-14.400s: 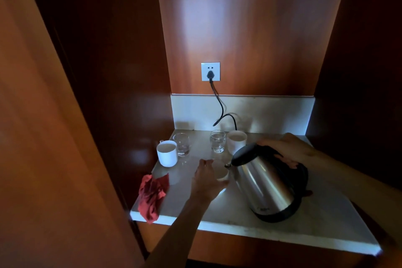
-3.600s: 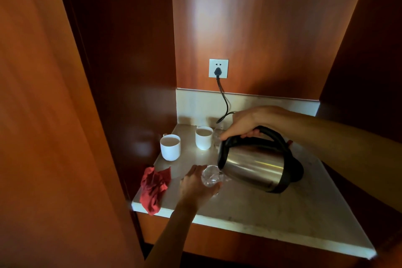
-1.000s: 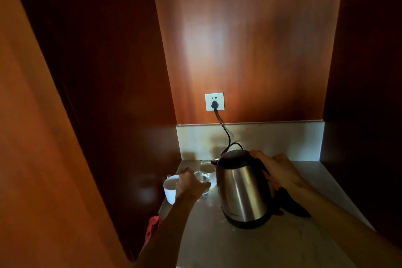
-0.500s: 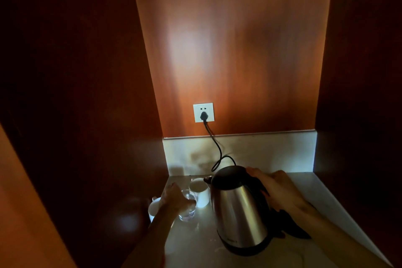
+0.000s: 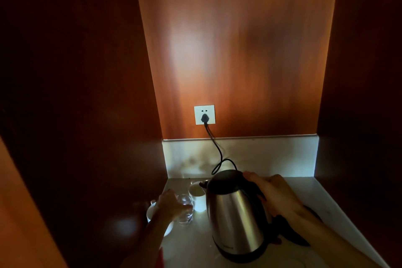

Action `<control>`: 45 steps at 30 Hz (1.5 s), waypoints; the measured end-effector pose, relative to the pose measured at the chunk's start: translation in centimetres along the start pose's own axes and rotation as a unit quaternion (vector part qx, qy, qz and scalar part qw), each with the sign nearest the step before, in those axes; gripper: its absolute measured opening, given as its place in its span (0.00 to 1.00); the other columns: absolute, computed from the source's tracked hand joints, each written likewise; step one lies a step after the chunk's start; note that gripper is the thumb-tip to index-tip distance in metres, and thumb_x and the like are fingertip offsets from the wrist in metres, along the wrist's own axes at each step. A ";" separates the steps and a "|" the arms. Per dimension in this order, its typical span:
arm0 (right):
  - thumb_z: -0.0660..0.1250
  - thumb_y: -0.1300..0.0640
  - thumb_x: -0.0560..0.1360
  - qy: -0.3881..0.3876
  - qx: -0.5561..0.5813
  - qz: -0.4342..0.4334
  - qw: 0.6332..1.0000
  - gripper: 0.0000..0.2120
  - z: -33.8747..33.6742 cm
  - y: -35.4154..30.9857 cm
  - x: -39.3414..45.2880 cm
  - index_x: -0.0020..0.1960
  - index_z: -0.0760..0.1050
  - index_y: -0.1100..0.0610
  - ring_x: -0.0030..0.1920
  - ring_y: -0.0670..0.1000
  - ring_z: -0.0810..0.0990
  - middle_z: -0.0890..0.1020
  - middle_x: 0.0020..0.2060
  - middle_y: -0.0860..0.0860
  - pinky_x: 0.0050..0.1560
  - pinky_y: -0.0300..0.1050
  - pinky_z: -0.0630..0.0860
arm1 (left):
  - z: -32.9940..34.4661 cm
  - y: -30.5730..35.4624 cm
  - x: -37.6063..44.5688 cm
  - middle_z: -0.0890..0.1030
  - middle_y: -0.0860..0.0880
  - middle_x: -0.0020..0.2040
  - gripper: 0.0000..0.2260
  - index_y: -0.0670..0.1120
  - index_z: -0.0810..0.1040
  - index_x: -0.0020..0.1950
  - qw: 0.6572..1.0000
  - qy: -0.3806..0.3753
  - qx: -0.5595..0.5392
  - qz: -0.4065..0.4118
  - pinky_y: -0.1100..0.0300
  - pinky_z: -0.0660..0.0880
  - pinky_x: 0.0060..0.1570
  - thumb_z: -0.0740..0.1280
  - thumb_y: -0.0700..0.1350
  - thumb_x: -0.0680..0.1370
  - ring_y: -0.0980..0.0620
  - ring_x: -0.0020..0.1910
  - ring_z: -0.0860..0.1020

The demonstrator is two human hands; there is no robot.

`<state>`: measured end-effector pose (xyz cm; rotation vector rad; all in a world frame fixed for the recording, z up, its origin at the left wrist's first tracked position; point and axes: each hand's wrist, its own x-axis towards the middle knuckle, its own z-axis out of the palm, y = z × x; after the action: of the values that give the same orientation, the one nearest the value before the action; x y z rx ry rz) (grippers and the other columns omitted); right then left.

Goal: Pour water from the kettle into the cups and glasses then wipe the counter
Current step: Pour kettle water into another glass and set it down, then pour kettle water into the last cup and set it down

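A steel kettle point(image 5: 236, 217) with a black lid stands upright on the pale counter point(image 5: 191, 246). My right hand point(image 5: 274, 196) grips its black handle. To its left my left hand point(image 5: 170, 205) is wrapped around a clear glass point(image 5: 186, 213) that rests on the counter. One white cup point(image 5: 198, 199) stands just behind the glass, beside the kettle's spout. Another white cup point(image 5: 152, 213) is mostly hidden behind my left wrist. A sliver of red cloth point(image 5: 161, 257) shows at the bottom edge.
A black cord point(image 5: 216, 148) runs from a white wall socket point(image 5: 204, 114) down behind the kettle. Dark wooden panels close in the niche on the left and right. A white backsplash point(image 5: 272, 154) lines the back.
My head has tilted up, so the counter sits lower in view. The kettle has been set upright after pouring. My left hand has brought the glass back near the cups.
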<state>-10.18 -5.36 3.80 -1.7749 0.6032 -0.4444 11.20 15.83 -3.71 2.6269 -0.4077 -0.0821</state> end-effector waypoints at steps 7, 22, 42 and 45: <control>0.71 0.27 0.62 0.006 -0.002 0.010 1.000 0.28 0.8 -0.8 -0.6 0.29 0.76 0.53 0.26 0.51 0.74 0.75 0.24 0.52 0.35 0.46 0.71 | -1.2 -2.4 -1.4 0.63 0.47 0.73 0.40 0.53 0.57 0.76 0.977 -0.062 0.200 0.043 0.50 0.65 0.70 0.74 0.56 0.70 0.45 0.74 0.61; 0.73 0.28 0.64 0.000 0.015 0.006 1.000 0.29 -0.6 -1.5 -2.2 0.22 0.75 0.52 0.21 0.50 0.70 0.72 0.21 0.51 0.32 0.45 0.67 | -1.8 -0.9 -7.9 0.69 0.51 0.67 0.35 0.50 0.65 0.69 0.992 0.010 0.108 0.066 0.54 0.71 0.64 0.76 0.53 0.66 0.49 0.69 0.68; 0.74 0.20 0.56 -0.036 -0.050 0.000 0.998 0.39 -7.2 1.6 -5.2 0.41 0.86 0.57 0.35 0.65 0.86 0.87 0.37 0.64 0.31 0.47 0.71 | 5.5 5.7 -17.0 0.73 0.50 0.60 0.31 0.46 0.72 0.63 0.975 -0.008 0.159 0.156 0.54 0.74 0.58 0.74 0.59 0.66 0.50 0.60 0.72; 0.72 0.18 0.53 -0.035 -0.052 0.005 0.998 0.39 -7.5 1.6 -5.8 0.40 0.87 0.53 0.25 0.57 0.79 0.85 0.31 0.58 0.23 0.40 0.67 | 5.9 5.7 -17.6 0.73 0.48 0.60 0.29 0.46 0.72 0.63 0.970 0.008 0.177 0.166 0.52 0.73 0.58 0.71 0.60 0.68 0.49 0.60 0.72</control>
<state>-19.43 -7.91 4.33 -1.8768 0.5945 -0.3482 -7.87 13.68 -6.52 2.8562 -0.9245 0.1325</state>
